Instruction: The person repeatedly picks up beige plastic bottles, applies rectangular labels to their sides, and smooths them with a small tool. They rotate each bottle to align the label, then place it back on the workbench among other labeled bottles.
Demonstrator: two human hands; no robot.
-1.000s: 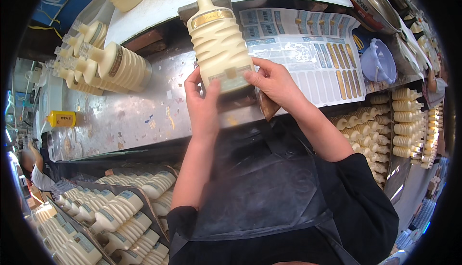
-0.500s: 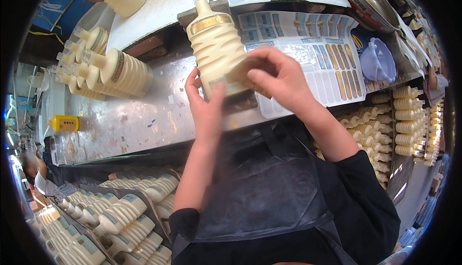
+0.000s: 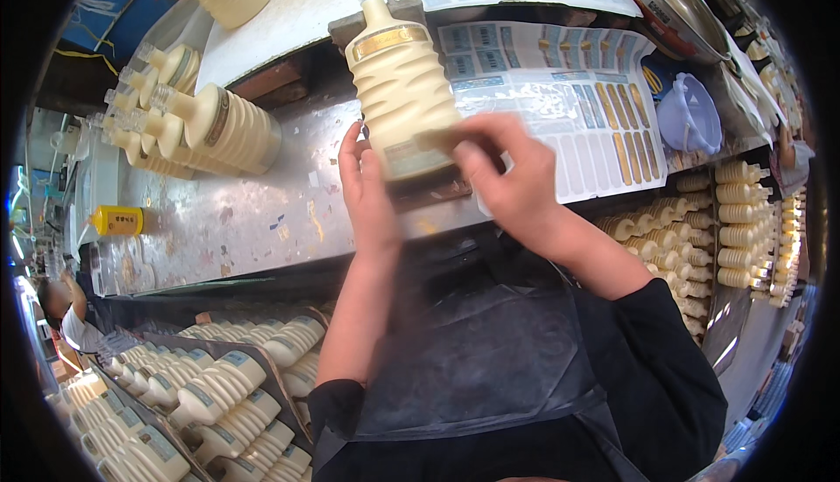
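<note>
A cream bottle with a ribbed body and clear neck leans on a dark block, its neck pointing away from me. It bears a gold label at its shoulder and a pale label near its base. My left hand grips the bottle's lower left edge, the fingers partly hidden behind it. In my right hand a flat brownish piece is pinched between thumb and fingers, lying against the bottle just over the pale label. Motion blurs this piece; its kind is unclear.
Sticker sheets with gold and blue labels lie right of the bottle. Several cream bottles stand at left on the metal table, near a yellow container. A lavender bucket is at right. Racked bottles fill the lower left.
The bottle has shifted slightly right. My left thumb has moved off the pale label to the bottle's edge. My right hand has moved a little lower and right with the flat piece.
</note>
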